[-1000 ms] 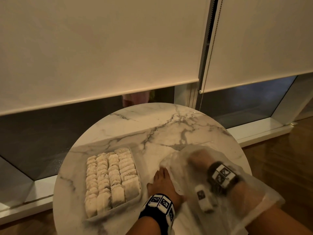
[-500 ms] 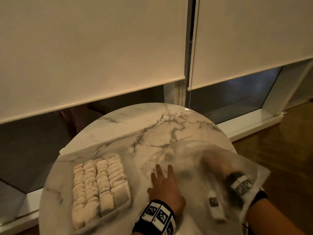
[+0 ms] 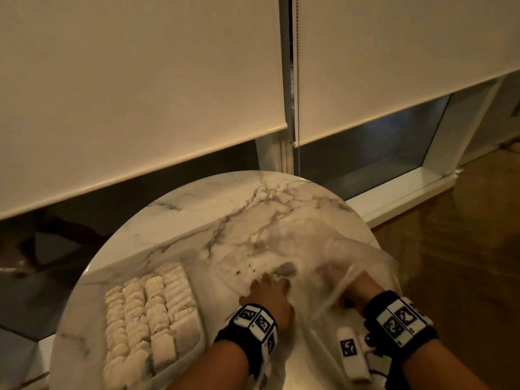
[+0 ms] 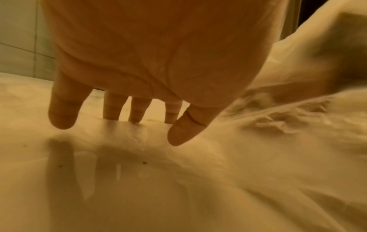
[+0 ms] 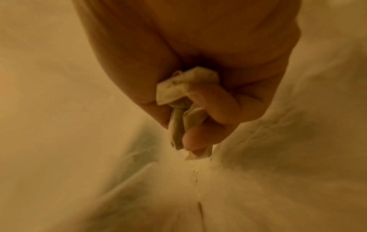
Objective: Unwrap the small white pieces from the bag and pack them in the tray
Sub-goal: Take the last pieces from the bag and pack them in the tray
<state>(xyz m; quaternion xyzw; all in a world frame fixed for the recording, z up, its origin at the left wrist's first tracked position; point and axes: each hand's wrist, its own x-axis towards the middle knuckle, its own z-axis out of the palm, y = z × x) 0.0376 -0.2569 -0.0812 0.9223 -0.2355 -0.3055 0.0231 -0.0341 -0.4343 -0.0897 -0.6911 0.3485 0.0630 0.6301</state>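
- Small white pieces (image 5: 184,100), crumpled paper-like sachets, a bunch of them bunched in the right hand (image 5: 198,70); grip clenched round them, fingers (image 5: 214,100) curled over, ends of the pieces sticking out below the fist.
- Right hand sits inside the thin translucent plastic bag (image 3: 323,263); film drapes over hand and wrist in the head view.
- Bag lies crumpled on the round white marble table (image 3: 225,209), just right of the shallow white tray (image 3: 201,330).
- Tray already carries close rows of pale rectangular pieces (image 3: 149,313), nearly full as far as the head view shows; free room, if any, can't be made out.
- Left hand (image 3: 270,299) lies between tray and bag, palm down, fingers (image 4: 61,109) straight and spread, tips pressing the bag's film to the table. Grip released, holding nothing.
- Dark specks scattered on film and table near the bag's mouth; what they are, cannot tell.
- Step in hand, as judged: drawing a fistful out of the bag.
- To do it well: left hand pins the film flat so the bag doesn't ride up with the wrist; draw the right hand straight back through the mouth, fist closed but not crushing, since the pieces look soft and creased.
- Risk: loose ends snagging on film, pieces dropping back or off the table's edge beside the bag.
- Then carry across to the tray and sort singly.
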